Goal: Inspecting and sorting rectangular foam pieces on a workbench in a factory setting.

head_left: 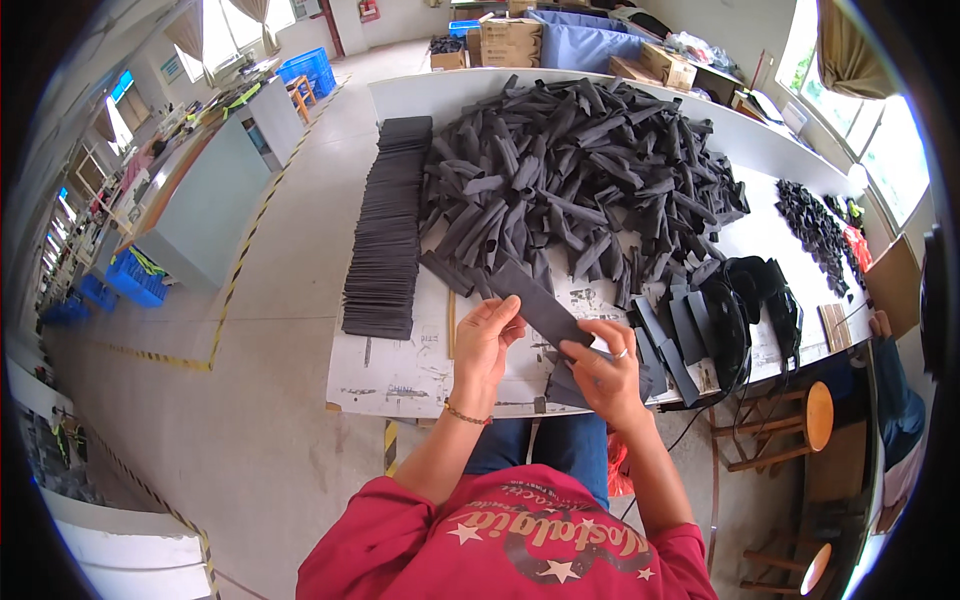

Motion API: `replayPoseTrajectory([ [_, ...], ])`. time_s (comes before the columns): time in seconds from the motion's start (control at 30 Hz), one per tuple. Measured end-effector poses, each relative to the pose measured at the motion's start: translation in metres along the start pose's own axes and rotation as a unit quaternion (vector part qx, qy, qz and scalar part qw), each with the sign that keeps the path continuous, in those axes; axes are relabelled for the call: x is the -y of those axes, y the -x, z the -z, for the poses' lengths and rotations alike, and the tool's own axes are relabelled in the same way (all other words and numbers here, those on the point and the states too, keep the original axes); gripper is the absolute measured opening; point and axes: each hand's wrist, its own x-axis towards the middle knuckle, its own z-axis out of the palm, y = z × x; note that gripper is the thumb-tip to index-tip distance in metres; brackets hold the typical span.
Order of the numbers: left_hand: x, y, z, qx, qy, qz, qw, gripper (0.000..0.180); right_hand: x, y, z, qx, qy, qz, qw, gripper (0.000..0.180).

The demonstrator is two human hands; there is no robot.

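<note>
1. From the head camera: a flat, matte dark grey strip [535, 300], soft and foam-like, is being held above the white table's [400, 375] near edge.
2. The left hand [487, 340] is pinching the strip's near edge with its fingers curled; the right hand [603, 368] is pressing its lower end between thumb and fingers.
3. A heap of curled grey pieces [580, 165] is lying beyond, with a neat flat stack [385, 235] to its left.
4. Brown cardboard boxes [510, 40] are standing at the far end.
</note>
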Motion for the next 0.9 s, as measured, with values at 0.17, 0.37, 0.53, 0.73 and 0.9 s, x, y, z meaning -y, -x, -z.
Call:
replayPoseTrajectory([
  [0.17, 0.012, 0.003, -0.002, 0.042, -0.073, 0.004, 0.996, 0.012, -0.008, 0.018, 0.006, -0.033, -0.266, -0.263, 0.927, 0.040],
  [0.37, 0.028, 0.016, -0.010, 0.237, -0.232, 0.063, 0.941, 0.016, -0.013, 0.018, -0.004, -0.004, -0.331, -0.394, 0.858, 0.025],
  [0.53, 0.035, 0.016, -0.011, 0.155, -0.203, 0.024, 0.967, 0.017, -0.010, 0.025, -0.010, -0.040, -0.370, -0.411, 0.832, 0.019],
  [0.73, 0.030, 0.014, -0.006, 0.171, -0.244, 0.016, 0.954, 0.019, -0.009, 0.028, -0.009, -0.005, -0.402, -0.445, 0.800, 0.021],
  [0.9, 0.027, 0.010, -0.008, 0.241, -0.160, 0.076, 0.954, 0.021, -0.008, 0.028, -0.007, -0.034, -0.507, -0.492, 0.707, 0.021],
])
